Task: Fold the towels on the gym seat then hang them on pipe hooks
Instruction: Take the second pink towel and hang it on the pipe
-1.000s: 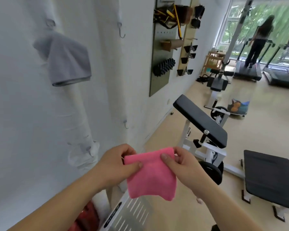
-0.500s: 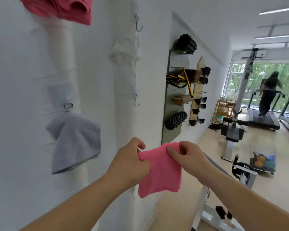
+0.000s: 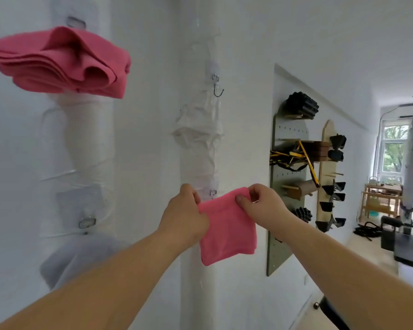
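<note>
A small folded pink towel (image 3: 227,232) hangs between my hands, held up against the right white pipe (image 3: 198,163). My left hand (image 3: 185,216) pinches its top left corner and my right hand (image 3: 262,206) pinches its top right edge. The towel's top sits at the lower hook (image 3: 213,192) on that pipe; only the hook's metal ring shows. A bare hook (image 3: 217,88) hangs higher on the same pipe. On the left pipe (image 3: 86,144) a folded pink towel (image 3: 60,65) hangs high and a grey towel (image 3: 79,256) hangs below a metal hook (image 3: 87,222).
A green pegboard (image 3: 287,186) with rollers, straps and grips is fixed to the wall at right. A wooden rack (image 3: 326,175) of black handles stands beside it. Gym machines (image 3: 405,236) and a window (image 3: 396,158) fill the far right.
Both hands have lifted the pink towel from low by the bench up to the right pipe's lower hook. My view has risen, and the upper pink towel has come into sight.
</note>
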A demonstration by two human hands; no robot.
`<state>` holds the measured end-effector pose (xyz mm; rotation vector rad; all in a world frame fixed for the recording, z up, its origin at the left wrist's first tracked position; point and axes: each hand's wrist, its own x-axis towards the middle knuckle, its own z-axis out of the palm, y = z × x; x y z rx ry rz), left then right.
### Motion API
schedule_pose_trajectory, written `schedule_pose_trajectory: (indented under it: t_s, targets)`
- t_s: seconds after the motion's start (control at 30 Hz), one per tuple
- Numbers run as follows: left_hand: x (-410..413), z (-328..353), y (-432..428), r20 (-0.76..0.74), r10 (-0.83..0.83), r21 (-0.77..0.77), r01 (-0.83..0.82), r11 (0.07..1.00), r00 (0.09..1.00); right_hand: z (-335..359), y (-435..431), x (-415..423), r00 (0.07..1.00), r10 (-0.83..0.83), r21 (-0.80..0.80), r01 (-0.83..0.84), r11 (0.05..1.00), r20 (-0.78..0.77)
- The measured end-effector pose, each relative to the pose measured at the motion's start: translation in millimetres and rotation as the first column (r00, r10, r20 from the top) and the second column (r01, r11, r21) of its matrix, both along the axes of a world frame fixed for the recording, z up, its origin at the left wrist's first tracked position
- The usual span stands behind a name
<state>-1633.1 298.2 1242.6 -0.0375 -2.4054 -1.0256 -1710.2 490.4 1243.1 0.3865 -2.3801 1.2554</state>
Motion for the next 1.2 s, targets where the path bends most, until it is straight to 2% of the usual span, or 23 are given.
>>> schedule_pose_trajectory:
  t_s: [0.1,0.37,0.47,0.57,0.6,0.63,0.67,0.7,0.77,0.8,0.87,0.93,1.0,1.07,1.13,1.2]
  targets:
    - [-25.0,6.5,-0.9,-0.032,0.028,-0.053,-0.029,0.998,0.999,3.5,-10.4,-30.5,1.000,-0.024,-0.028,0.023,0.999,-0.015]
    - [-69.8,-9.7,-2.2,-0.097,0.087,-0.315,-0.114,0.942,0.991,-15.9,-21.3,-88.2,0.996,-0.092,0.097,0.090,0.991,0.016]
    - [-79.7,-20.0,-0.1,-0.119,0.085,-0.305,-0.118,0.945,0.989,-25.2,-22.9,-97.6,0.983,-0.081,0.060,0.072,0.996,0.163]
    - [-85.3,-25.8,4.4,-0.074,0.074,-0.309,-0.093,0.946,0.995,-27.6,-20.6,-90.0,0.904,-0.045,0.035,0.034,0.999,0.425]
    - [-85.7,-26.2,5.8,-0.066,0.068,-0.304,-0.085,0.949,0.996,-27.9,-19.3,-89.6,0.895,-0.020,-0.008,0.026,1.000,0.446]
    - [-85.0,-25.6,6.4,-0.065,0.064,-0.297,-0.080,0.951,0.996,-28.9,-18.8,-90.6,0.919,0.002,-0.058,0.023,0.998,0.394]
    - [-83.1,-23.9,6.4,-0.063,0.056,-0.292,-0.072,0.954,0.996,-30.2,-18.4,-91.1,0.960,-0.014,-0.066,0.033,0.997,0.279]
    - [-82.3,-23.0,5.6,-0.058,0.054,-0.300,-0.069,0.951,0.997,-29.7,-18.2,-90.6,0.991,-0.036,-0.017,0.038,0.999,0.126]
    - [-79.3,-21.7,4.6,-0.052,0.088,-0.376,-0.101,0.921,0.995,-23.5,-16.3,-87.8,0.996,-0.007,0.200,0.024,0.979,-0.089]
    - [-78.0,-21.7,4.6,-0.071,0.108,-0.438,-0.129,0.890,0.992,-19.4,-15.9,-83.6,0.994,0.057,0.303,-0.027,0.953,-0.091]
    - [-78.4,-24.4,5.9,-0.139,0.082,-0.550,-0.145,0.822,0.987,-10.1,-14.3,-75.6,0.983,0.172,0.385,-0.185,0.904,0.067]
    - [-78.6,-28.8,7.4,-0.176,0.018,-0.594,-0.121,0.796,0.984,-3.9,-11.3,-67.9,0.941,0.224,0.309,-0.298,0.903,0.254]
    - [-78.2,-31.8,6.8,-0.180,-0.011,-0.547,-0.091,0.832,0.984,-3.1,-7.6,-65.4,0.901,0.278,0.190,-0.353,0.916,0.333]
    - [-76.8,-33.9,6.9,-0.173,-0.014,-0.529,-0.081,0.845,0.985,-4.4,-6.0,-63.1,0.882,0.337,0.169,-0.406,0.898,0.329]
    - [-76.6,-38.6,9.4,-0.147,-0.012,-0.527,-0.068,0.847,0.989,-6.8,-7.7,-64.7,0.901,0.344,0.260,-0.410,0.874,0.264]
    - [-77.3,-46.0,12.2,-0.128,-0.018,-0.497,-0.048,0.866,0.992,-8.7,-13.2,-66.9,0.938,0.298,0.361,-0.344,0.867,0.177]
